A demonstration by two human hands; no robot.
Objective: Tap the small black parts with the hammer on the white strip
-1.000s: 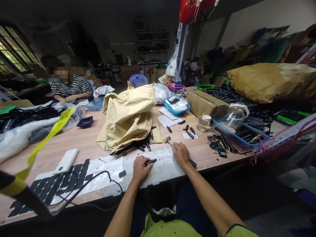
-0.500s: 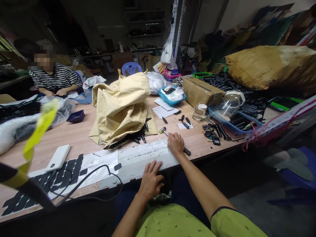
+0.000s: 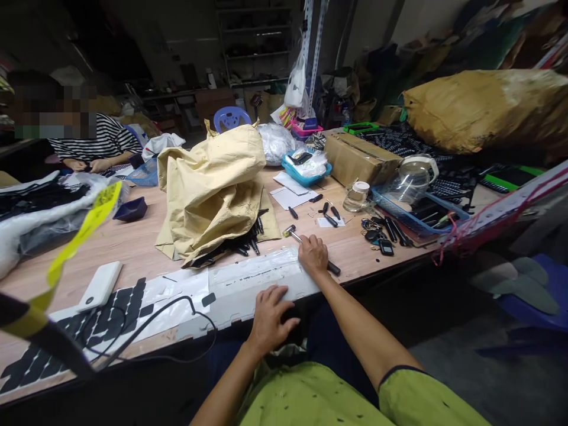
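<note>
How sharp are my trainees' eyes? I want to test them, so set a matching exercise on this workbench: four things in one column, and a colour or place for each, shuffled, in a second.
Things:
1. right hand
2. left hand
3. power bank
4. plastic chair

Descriptions:
A. blue, beyond the far side of the table
B. on the handle of the hammer
C. spread at the near edge of the white strip
D. white, lying flat on the table

Pairs: 1-B, 2-C, 3-D, 4-A.
</note>
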